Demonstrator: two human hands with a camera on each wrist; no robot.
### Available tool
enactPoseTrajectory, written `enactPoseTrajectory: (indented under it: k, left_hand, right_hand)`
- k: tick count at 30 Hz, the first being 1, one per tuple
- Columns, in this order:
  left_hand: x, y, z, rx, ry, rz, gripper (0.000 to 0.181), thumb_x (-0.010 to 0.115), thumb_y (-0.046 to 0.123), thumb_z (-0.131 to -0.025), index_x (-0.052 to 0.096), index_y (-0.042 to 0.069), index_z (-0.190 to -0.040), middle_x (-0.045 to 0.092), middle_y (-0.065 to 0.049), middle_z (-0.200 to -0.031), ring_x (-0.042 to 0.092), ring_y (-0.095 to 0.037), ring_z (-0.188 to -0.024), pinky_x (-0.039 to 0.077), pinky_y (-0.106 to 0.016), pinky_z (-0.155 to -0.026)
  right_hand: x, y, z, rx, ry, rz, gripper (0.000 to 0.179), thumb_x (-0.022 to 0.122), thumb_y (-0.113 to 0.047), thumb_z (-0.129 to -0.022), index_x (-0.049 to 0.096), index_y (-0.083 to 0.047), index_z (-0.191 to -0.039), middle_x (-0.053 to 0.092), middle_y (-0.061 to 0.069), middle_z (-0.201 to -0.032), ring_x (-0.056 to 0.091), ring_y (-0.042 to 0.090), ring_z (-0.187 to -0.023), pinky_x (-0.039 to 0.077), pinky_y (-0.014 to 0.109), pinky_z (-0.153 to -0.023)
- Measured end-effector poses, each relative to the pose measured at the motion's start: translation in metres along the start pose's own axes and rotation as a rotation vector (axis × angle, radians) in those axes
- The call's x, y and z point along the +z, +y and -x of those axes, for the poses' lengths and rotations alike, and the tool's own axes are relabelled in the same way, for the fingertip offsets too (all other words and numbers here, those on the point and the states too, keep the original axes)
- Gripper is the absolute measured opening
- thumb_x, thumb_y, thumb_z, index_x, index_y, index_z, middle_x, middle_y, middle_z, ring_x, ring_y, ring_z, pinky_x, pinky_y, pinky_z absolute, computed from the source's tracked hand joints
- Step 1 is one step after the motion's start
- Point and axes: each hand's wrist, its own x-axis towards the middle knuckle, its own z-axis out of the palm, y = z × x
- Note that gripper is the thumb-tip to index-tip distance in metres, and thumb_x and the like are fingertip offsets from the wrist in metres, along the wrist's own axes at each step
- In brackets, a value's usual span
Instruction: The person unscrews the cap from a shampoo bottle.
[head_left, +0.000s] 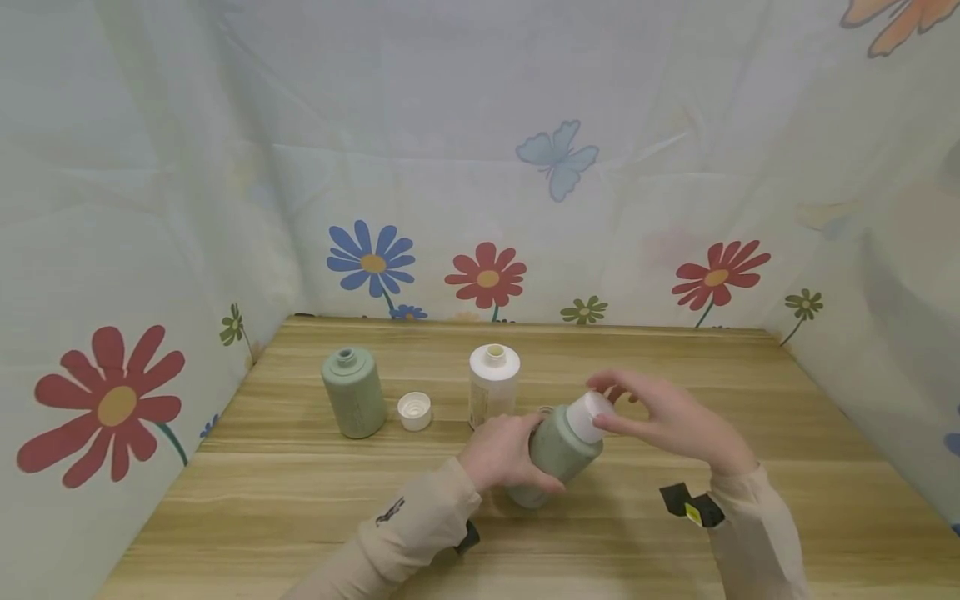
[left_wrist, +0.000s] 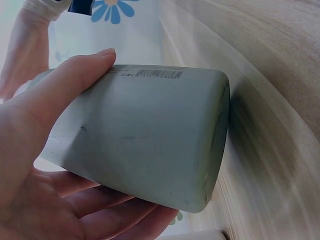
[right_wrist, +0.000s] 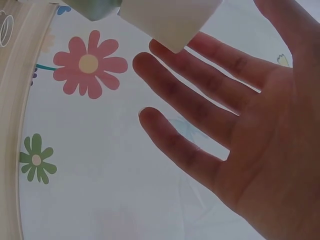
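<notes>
My left hand [head_left: 504, 454] grips a pale green bottle [head_left: 562, 454], its thumb on one side and fingers on the other. The bottle leans to the right; in the left wrist view its base [left_wrist: 217, 130] is close to the wooden surface. A white cap [head_left: 588, 417] covers the bottle's upper end. My right hand [head_left: 667, 421] pinches this cap between thumb and forefinger. In the right wrist view the other fingers [right_wrist: 187, 97] spread out below the white cap [right_wrist: 170, 22].
A second green bottle [head_left: 354, 396] stands uncapped at the left, beside a white cap [head_left: 415, 411] lying hollow side up. An uncapped white bottle [head_left: 493, 379] stands behind my left hand. A flowered curtain [head_left: 420, 183] borders the wooden table [head_left: 300, 517].
</notes>
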Motion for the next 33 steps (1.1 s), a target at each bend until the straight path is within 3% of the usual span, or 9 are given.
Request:
enactPoseTrajectory:
  k: [7, 13, 20, 28, 33]
  left_hand:
    - [0.0000, 0.0009, 0.0004, 0.010, 0.006, -0.014, 0.070, 0.087, 0.046, -0.063, 0.059, 0.014, -0.119, 0.070, 0.000, -0.099, 0.063, -0.009, -0.080, 0.049, -0.022, -0.069]
    - [-0.0002, 0.0013, 0.0005, 0.007, 0.008, -0.017, 0.072, 0.087, 0.048, -0.062, 0.059, 0.015, -0.120, 0.070, 0.001, -0.099, 0.063, -0.010, -0.081, 0.049, -0.022, -0.069]
    - [-0.0007, 0.0014, 0.0005, -0.005, 0.003, -0.005, 0.070, 0.087, 0.047, -0.062, 0.060, 0.015, -0.119, 0.070, 0.001, -0.099, 0.063, -0.010, -0.081, 0.049, -0.022, -0.069]
    - [-0.0009, 0.0020, 0.0009, -0.012, 0.000, 0.001, 0.070, 0.087, 0.046, -0.063, 0.060, 0.015, -0.119, 0.070, 0.000, -0.100, 0.064, -0.011, -0.082, 0.050, -0.023, -0.070]
    - [-0.0016, 0.0025, 0.0006, -0.010, 0.002, 0.001, 0.069, 0.087, 0.046, -0.063, 0.060, 0.015, -0.119, 0.070, 0.001, -0.099, 0.064, -0.010, -0.082, 0.049, -0.023, -0.069]
  right_hand:
    - [0.0007, 0.0002, -0.0008, -0.030, 0.003, 0.016, 0.040, 0.075, -0.036, -0.084, 0.060, -0.020, -0.117, 0.064, -0.014, -0.100, 0.058, 0.002, -0.088, 0.051, 0.025, -0.077]
    - [-0.0003, -0.0002, 0.0002, -0.108, 0.002, 0.051, 0.045, 0.077, -0.019, -0.081, 0.059, -0.017, -0.123, 0.066, -0.008, -0.112, 0.058, 0.004, -0.095, 0.053, 0.025, -0.078]
    - [-0.0008, 0.0004, 0.0003, -0.179, -0.009, 0.053, 0.045, 0.076, -0.016, -0.083, 0.058, -0.018, -0.124, 0.064, -0.007, -0.120, 0.059, 0.008, -0.105, 0.055, 0.033, -0.086]
    - [-0.0013, 0.0003, 0.0011, -0.031, -0.023, 0.005, 0.049, 0.069, -0.039, -0.088, 0.053, -0.022, -0.132, 0.062, -0.006, -0.120, 0.058, 0.010, -0.103, 0.052, 0.027, -0.079]
    - [-0.0012, 0.0009, 0.0005, -0.048, -0.013, 0.027, 0.047, 0.072, -0.038, -0.085, 0.056, -0.020, -0.126, 0.062, -0.011, -0.110, 0.056, 0.005, -0.095, 0.051, 0.026, -0.079]
